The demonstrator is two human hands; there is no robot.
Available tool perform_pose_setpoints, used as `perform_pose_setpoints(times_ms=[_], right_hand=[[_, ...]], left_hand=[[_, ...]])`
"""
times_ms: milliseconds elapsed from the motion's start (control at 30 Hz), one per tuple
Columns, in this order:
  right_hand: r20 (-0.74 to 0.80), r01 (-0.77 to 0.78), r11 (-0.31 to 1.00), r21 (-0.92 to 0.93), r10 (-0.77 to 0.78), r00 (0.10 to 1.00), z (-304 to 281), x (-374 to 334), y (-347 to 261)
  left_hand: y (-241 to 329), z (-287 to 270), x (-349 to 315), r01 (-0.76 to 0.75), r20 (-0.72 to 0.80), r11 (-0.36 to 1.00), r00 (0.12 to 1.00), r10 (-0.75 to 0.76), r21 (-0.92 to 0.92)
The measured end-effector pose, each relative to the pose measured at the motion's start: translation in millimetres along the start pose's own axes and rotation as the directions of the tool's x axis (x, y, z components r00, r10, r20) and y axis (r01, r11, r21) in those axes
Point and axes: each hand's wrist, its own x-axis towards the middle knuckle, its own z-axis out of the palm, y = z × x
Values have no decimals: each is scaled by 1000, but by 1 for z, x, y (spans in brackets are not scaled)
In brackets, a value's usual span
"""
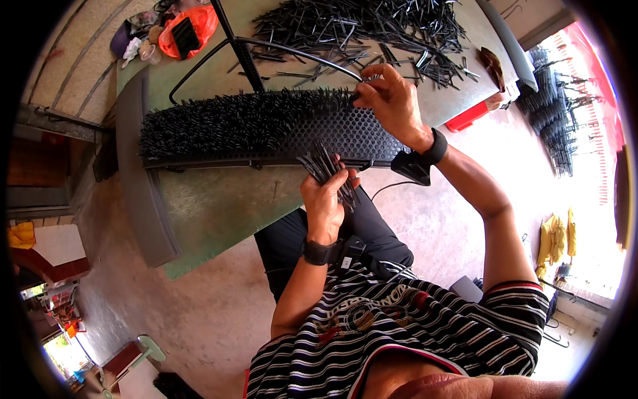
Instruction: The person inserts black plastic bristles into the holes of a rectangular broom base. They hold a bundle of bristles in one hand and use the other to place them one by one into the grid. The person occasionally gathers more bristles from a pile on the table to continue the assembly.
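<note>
My left hand point(324, 205) is closed around a bundle of thin black strips point(319, 163), just below the near edge of a long black perforated panel point(342, 136). Dense black bristle-like strips point(212, 126) stand up from the panel's left and middle part and along its far edge. On the right, rows of bare holes show. My right hand point(397, 100) is at the panel's far right edge, thumb and fingers pinched together over the end of the bristle row. What sits between those fingertips is too small to make out.
A black metal frame point(299, 48) rises behind the panel. Loose black strips point(365, 26) lie heaped on the green table point(219, 226). An orange bag point(199, 23) with a dark phone point(185, 37) lies at far left. A red container point(467, 117) is by the table's right edge.
</note>
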Motion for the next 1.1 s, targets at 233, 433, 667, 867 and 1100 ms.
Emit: perform_pose_setpoints(times_ms=[233,433,667,867,1100], right_hand=[[83,166,969,-181,-154,985,7,0,24],[229,352,856,-378,-282,932,7,7,33],[468,244,913,-328,-67,881,5,0,4],[555,-152,977,-149,210,805,-2,-7,7],[139,-178,971,159,156,978,-11,-4,3]], left_hand=[[3,-3,0,16,-32,998,999,-14,63],[2,-3,-1,14,-28,994,1000,-11,111],[1,-4,-3,47,78,976,995,-65,211],[-6,-4,-2,74,163,956,979,-124,282],[-14,-12,-3,96,124,949,983,-139,301]])
